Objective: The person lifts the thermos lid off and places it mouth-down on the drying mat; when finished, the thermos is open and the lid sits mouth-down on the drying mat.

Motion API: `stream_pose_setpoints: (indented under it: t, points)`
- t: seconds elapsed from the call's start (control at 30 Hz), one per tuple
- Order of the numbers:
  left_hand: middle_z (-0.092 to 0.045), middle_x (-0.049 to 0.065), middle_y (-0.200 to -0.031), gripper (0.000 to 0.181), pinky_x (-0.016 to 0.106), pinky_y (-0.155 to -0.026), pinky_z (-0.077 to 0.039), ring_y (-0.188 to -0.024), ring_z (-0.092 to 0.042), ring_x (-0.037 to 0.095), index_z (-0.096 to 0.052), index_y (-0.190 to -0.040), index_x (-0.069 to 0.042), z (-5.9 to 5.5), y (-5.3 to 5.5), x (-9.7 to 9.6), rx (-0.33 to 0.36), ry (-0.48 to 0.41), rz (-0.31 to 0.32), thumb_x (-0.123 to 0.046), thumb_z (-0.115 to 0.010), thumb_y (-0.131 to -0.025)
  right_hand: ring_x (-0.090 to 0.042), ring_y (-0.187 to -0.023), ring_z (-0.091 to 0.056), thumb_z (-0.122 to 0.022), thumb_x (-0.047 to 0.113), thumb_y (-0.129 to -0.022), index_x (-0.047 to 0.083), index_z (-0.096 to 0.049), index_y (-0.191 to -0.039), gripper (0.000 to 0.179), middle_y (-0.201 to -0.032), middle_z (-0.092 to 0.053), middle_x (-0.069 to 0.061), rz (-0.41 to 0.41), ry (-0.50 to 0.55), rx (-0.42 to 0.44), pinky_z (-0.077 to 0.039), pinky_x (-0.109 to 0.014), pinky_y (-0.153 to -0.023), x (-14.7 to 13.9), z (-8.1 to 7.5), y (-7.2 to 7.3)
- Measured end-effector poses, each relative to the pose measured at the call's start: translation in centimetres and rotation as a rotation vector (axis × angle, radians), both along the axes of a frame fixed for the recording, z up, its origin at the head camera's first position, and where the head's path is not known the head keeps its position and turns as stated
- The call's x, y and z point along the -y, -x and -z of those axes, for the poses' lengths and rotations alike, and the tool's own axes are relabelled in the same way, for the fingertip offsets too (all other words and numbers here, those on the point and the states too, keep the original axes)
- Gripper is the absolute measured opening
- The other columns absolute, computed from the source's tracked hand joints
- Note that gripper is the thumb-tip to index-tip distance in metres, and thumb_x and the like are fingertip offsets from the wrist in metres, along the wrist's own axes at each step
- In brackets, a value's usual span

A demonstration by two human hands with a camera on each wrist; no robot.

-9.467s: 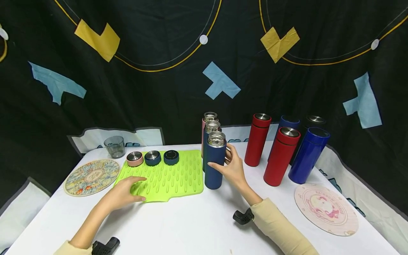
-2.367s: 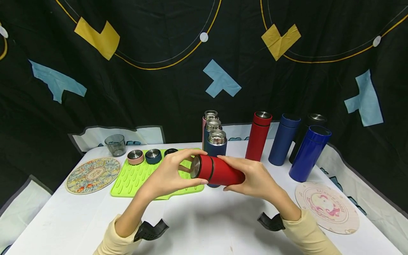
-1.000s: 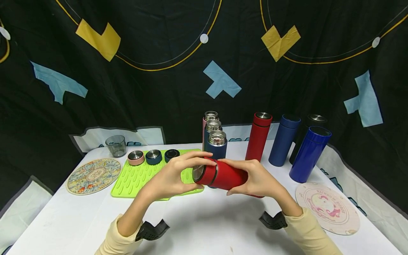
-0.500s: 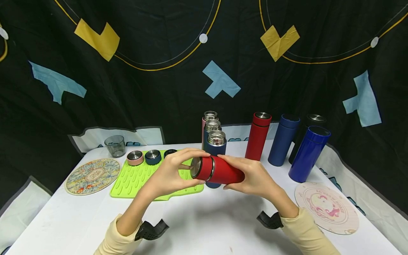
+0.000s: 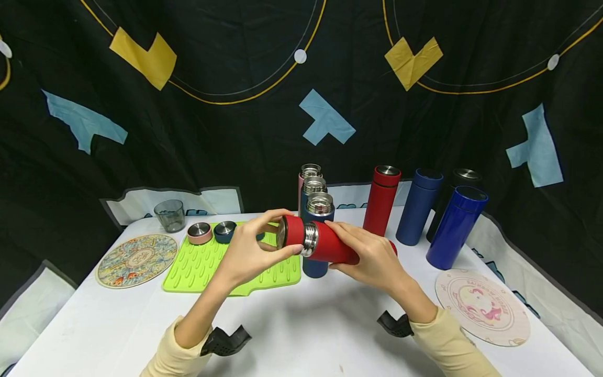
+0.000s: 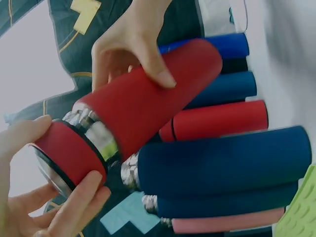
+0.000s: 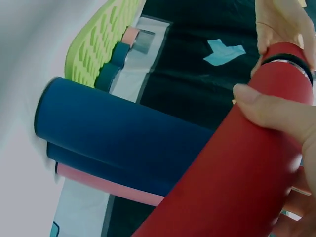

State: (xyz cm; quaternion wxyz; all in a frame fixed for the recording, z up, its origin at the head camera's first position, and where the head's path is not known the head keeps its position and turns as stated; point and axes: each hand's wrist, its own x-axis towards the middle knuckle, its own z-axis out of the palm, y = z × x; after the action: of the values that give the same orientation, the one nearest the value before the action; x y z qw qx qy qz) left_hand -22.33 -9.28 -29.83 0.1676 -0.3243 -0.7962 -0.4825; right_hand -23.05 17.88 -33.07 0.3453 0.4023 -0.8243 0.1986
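A red vacuum flask (image 5: 334, 245) is held above the table, lying nearly level with its lid end to the left. My left hand (image 5: 242, 256) grips the red lid (image 5: 294, 231) between thumb and fingers. My right hand (image 5: 372, 257) wraps round the body. Between lid and body shows the silver threaded neck (image 5: 310, 239); in the left wrist view the lid (image 6: 71, 150) sits off the body at the neck's end. Behind, a navy flask (image 5: 315, 268) with a bare steel neck stands in front of another blue one and a pink flask (image 5: 300, 183), both lidless.
On the green mat (image 5: 188, 275) sit a pink lid (image 5: 199, 234), a navy lid (image 5: 224, 232) and a third, mostly hidden. A grey glass (image 5: 170, 215) and patterned round mat (image 5: 136, 262) lie left. Right stand capped red (image 5: 380, 204), blue (image 5: 416, 209) and black flasks, near a pink round mat (image 5: 482, 309).
Earlier my right hand held the navy flask and the red one stood at the right. Since then both hands took the red flask; its lid has turned and moved left, baring the neck.
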Motion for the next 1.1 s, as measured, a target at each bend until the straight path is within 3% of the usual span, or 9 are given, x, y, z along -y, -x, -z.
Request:
stream_pose_setpoints:
  t: [0.13, 0.5, 0.67, 0.87, 1.1]
  points:
    - [-0.064, 0.002, -0.113, 0.058, 0.028, -0.065, -0.058, -0.094, -0.066, 0.024, -0.060, -0.126, -0.020, -0.3, 0.1, 0.6, 0.018, -0.026, -0.068, -0.026, -0.085, -0.075, -0.027, -0.109, -0.063, -0.092, 0.024, -0.061, 0.013, -0.054, -0.138, 0.086, -0.125, -0.063, -0.010, 0.020, 0.014, -0.011, -0.054, -0.045, -0.086, -0.2, 0.0, 0.1]
    - [-0.063, 0.003, -0.114, 0.061, 0.030, -0.070, -0.058, -0.094, -0.065, 0.023, -0.058, -0.129, -0.023, -0.8, 0.8, 1.9, 0.001, 0.012, -0.103, -0.026, -0.085, -0.075, -0.024, -0.103, -0.065, -0.094, 0.023, -0.060, 0.012, -0.054, -0.137, 0.088, -0.119, -0.066, -0.008, -0.024, 0.069, 0.050, -0.056, -0.043, -0.084, -0.7, -0.4, 0.0]
    - [-0.063, 0.005, -0.112, 0.063, 0.033, -0.072, -0.059, -0.097, -0.065, 0.025, -0.057, -0.130, -0.021, -0.6, 1.9, 2.8, 0.009, 0.040, -0.139, -0.023, -0.085, -0.074, -0.023, -0.100, -0.065, -0.094, 0.020, -0.060, 0.012, -0.053, -0.138, 0.089, -0.119, -0.066, -0.007, -0.048, 0.142, 0.110, -0.057, -0.040, -0.080, -1.2, -1.1, -0.2]
    - [-0.062, 0.009, -0.119, 0.070, 0.037, -0.074, -0.058, -0.104, -0.063, 0.030, -0.052, -0.134, -0.014, 0.5, 3.8, 3.6, 0.058, 0.104, -0.165, -0.024, -0.086, -0.073, -0.024, -0.100, -0.065, -0.093, 0.015, -0.060, 0.011, -0.053, -0.138, 0.087, -0.121, -0.065, -0.008, -0.060, 0.227, 0.156, -0.057, -0.040, -0.079, -1.8, -1.7, -0.1]
    - [-0.061, 0.012, -0.120, 0.065, 0.040, -0.076, -0.058, -0.104, -0.062, 0.033, -0.056, -0.127, -0.010, 1.7, 5.7, 3.8, 0.076, 0.189, -0.183, -0.024, -0.087, -0.072, -0.026, -0.098, -0.066, -0.092, 0.009, -0.061, 0.009, -0.052, -0.138, 0.086, -0.119, -0.066, -0.010, 0.021, 0.327, 0.150, -0.058, -0.043, -0.077, -2.3, -1.5, 0.6]
